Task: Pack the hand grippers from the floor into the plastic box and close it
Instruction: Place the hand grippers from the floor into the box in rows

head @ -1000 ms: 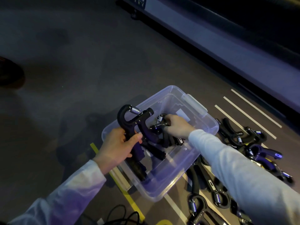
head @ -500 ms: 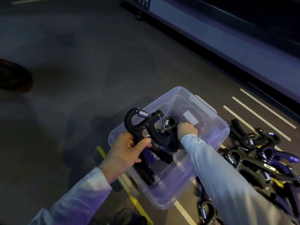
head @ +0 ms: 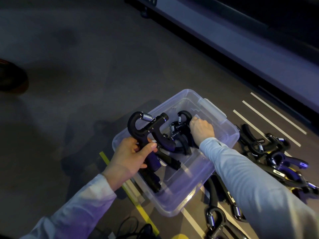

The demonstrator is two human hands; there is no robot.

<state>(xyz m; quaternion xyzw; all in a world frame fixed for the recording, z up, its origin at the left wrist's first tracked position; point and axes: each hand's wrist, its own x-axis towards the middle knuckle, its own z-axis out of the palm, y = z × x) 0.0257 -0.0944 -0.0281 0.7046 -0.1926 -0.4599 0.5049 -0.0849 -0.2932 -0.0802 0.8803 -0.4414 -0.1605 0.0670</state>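
Kneeling-height view down onto a dim floor [head: 86,87], where a clear plastic box [head: 229,140] sits open, its lid not in view. Everything here is placed relative to that box.

At the box's near-left rim, the left hand [head: 131,157] has fingers and thumb curled round the handles of a black hand gripper [head: 146,128], holding it upright so its looped top and silver spring stand above the rim. Its lower handles reach down into the box.

Inside the box, toward the far-right corner, the right hand [head: 202,128] is curled down over a cluster of packed grippers [head: 181,131]; its fingertips are hidden behind the knuckles, so whether it pinches one or only presses on it cannot be told. More black handles lie along the box's left inner wall.

Outside the box, to its right, a loose pile of grippers [head: 276,152] lies on the floor, some black, some with purple handles. Others [head: 215,219] lie just beyond the box's near-right corner.

Both arms wear pale long sleeves. White painted stripes [head: 269,118] run across the floor right of the box, and a yellow stripe [head: 146,216] passes under its near-left side.
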